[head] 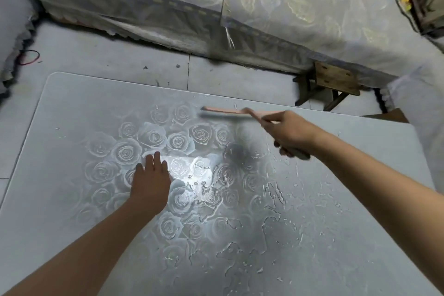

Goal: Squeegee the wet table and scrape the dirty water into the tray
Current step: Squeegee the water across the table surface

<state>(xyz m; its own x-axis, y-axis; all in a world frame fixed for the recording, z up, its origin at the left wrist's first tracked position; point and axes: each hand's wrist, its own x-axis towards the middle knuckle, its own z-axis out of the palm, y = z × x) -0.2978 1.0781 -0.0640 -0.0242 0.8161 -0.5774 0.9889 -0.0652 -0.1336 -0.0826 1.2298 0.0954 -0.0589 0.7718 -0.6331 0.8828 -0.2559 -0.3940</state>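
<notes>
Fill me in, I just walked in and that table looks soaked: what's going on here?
A person is squeegeeing a wet table. The right hand grips the handle of a pink squeegee, whose blade is out near the table's far edge and blurred. The left hand rests flat on the tabletop, fingers straight. Puddles of water lie across the near and right parts. No tray is in view.

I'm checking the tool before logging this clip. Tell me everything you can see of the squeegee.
The squeegee is pale pink and looks like plastic. Its long, thin head lies crosswise near the far edge of the table, with a grey strip along its lower side. A pink handle slants back from near its middle into the right hand, which grips it. It is motion-blurred, so whether the blade touches the table cannot be told.
</notes>
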